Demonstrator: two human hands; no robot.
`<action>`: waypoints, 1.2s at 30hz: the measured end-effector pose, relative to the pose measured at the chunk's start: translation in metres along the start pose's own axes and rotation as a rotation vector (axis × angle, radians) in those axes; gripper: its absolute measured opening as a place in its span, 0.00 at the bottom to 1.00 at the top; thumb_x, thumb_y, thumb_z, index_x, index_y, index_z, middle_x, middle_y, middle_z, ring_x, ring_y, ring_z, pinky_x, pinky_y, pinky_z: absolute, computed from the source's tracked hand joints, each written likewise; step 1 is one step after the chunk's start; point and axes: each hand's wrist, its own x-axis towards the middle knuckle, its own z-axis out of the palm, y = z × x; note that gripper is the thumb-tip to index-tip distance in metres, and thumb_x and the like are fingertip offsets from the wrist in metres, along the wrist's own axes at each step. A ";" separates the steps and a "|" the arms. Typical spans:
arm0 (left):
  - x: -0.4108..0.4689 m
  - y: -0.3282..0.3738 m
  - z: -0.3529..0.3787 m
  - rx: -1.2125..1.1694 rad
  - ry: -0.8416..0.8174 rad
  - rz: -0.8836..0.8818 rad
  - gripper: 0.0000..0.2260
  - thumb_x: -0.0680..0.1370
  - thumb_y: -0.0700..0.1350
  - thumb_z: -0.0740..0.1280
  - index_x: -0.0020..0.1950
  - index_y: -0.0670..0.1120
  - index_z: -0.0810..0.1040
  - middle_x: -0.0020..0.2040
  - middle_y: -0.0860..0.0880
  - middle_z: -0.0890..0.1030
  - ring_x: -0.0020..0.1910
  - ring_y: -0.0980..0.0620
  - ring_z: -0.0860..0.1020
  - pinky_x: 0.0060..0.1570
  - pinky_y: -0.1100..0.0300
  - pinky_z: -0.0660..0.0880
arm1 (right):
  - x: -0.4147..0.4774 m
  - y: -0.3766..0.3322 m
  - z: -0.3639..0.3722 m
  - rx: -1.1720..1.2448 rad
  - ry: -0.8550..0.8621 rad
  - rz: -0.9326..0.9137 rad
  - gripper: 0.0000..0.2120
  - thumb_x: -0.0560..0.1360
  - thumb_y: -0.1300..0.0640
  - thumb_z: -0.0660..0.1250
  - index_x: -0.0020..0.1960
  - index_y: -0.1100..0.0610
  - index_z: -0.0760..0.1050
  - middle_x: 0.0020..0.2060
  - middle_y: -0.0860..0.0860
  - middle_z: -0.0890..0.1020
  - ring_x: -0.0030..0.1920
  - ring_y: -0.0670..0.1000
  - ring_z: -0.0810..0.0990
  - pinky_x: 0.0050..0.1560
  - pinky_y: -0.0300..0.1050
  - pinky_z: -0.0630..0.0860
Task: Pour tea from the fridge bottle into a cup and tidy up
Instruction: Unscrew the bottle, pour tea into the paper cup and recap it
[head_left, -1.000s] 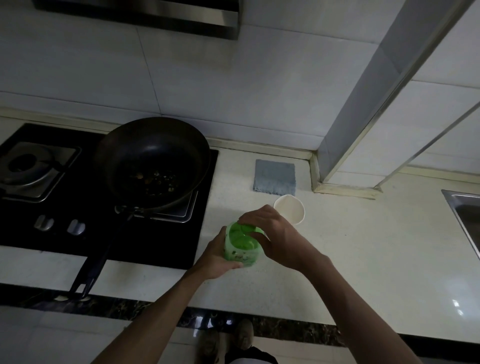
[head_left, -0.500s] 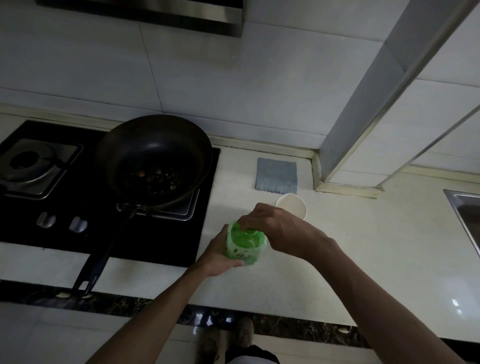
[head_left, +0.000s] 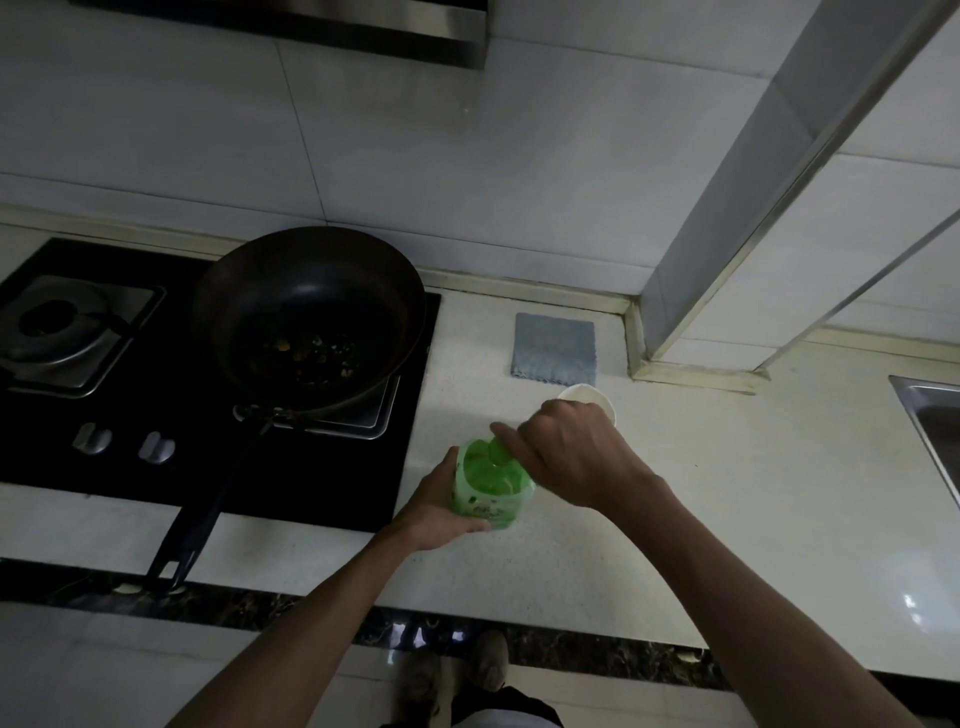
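A green tea bottle (head_left: 488, 480) stands upright on the pale counter (head_left: 727, 493), seen from above. My left hand (head_left: 441, 506) wraps around its left side and holds it. My right hand (head_left: 566, 452) sits over the bottle's top with the fingers closed on the neck, where the cap is hidden under them. A white cup (head_left: 592, 397) stands just behind my right hand, partly covered by it; its inside cannot be seen.
A black frying pan (head_left: 306, 317) with dark food bits rests on the gas hob (head_left: 104, 415) at the left, handle pointing toward me. A grey cloth (head_left: 553, 348) lies behind the cup. A steel sink (head_left: 935, 431) edges in at far right.
My right hand has turned slightly on the bottle's top, fingers shifting round the neck. The bottle and my left hand stay in the same spot on the counter.
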 end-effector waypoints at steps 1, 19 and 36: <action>0.000 0.000 0.000 0.002 0.000 0.000 0.37 0.64 0.43 0.80 0.66 0.58 0.65 0.57 0.58 0.78 0.55 0.66 0.76 0.45 0.75 0.75 | -0.001 0.004 0.001 0.004 0.010 0.009 0.35 0.80 0.39 0.41 0.39 0.59 0.79 0.31 0.51 0.81 0.31 0.49 0.79 0.38 0.49 0.79; 0.001 0.000 0.003 -0.026 0.007 0.011 0.37 0.65 0.42 0.80 0.68 0.54 0.64 0.59 0.54 0.78 0.59 0.58 0.77 0.53 0.63 0.78 | 0.006 0.010 0.013 0.047 -0.001 -0.103 0.15 0.76 0.46 0.67 0.54 0.57 0.76 0.47 0.50 0.81 0.42 0.53 0.81 0.42 0.50 0.79; 0.002 -0.004 0.004 0.032 0.013 0.024 0.39 0.64 0.45 0.80 0.69 0.56 0.63 0.58 0.56 0.77 0.56 0.61 0.77 0.48 0.71 0.75 | -0.002 0.010 0.013 0.030 -0.050 -0.168 0.14 0.79 0.53 0.65 0.63 0.55 0.75 0.54 0.50 0.80 0.51 0.53 0.82 0.48 0.54 0.80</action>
